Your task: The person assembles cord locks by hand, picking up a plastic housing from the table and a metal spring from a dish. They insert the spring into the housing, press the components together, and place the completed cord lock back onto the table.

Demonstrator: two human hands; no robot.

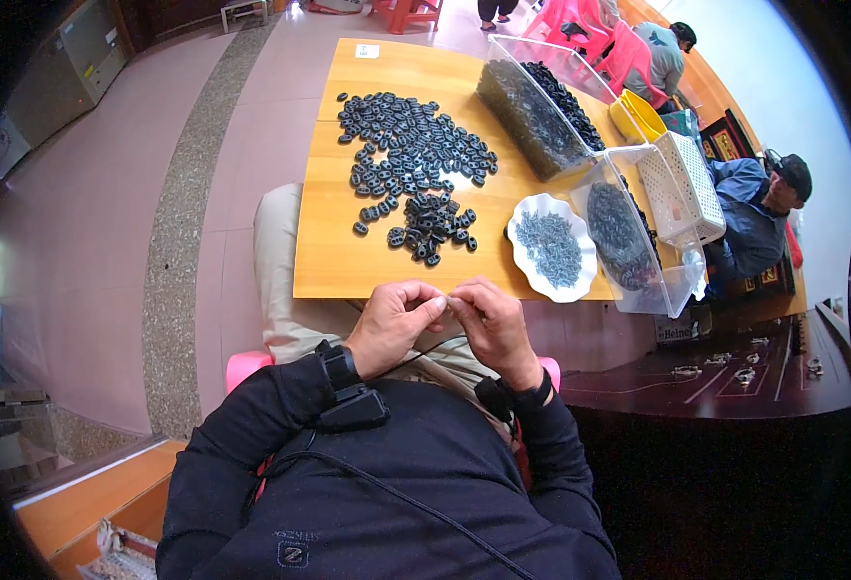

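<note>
Sitting at the wooden surface (322, 253), I have a long clear box (514, 104) toward its far right, filled with black pieces (562, 100). Nearer me, a smaller clear box (664, 290) holds more dark pieces (620, 227); a white basket (698, 193) stands just beside it, its contents hidden, with a yellow tub (638, 118) beyond. Left of the nearer box, a scalloped white plate (588, 259) carries a heap of grey bits (549, 249). My left hand (391, 324) and right hand (495, 327) meet by the surface's near edge, thumb and forefinger pinched closed on each; whatever sits between my fingers (431, 308), I cannot tell. Ahead lie black ovals (411, 145): a flat spread, long axes pointing various ways, and a nearer pile (433, 224), jumbled and tilted. The grey bits' directions are too small to read.
</note>
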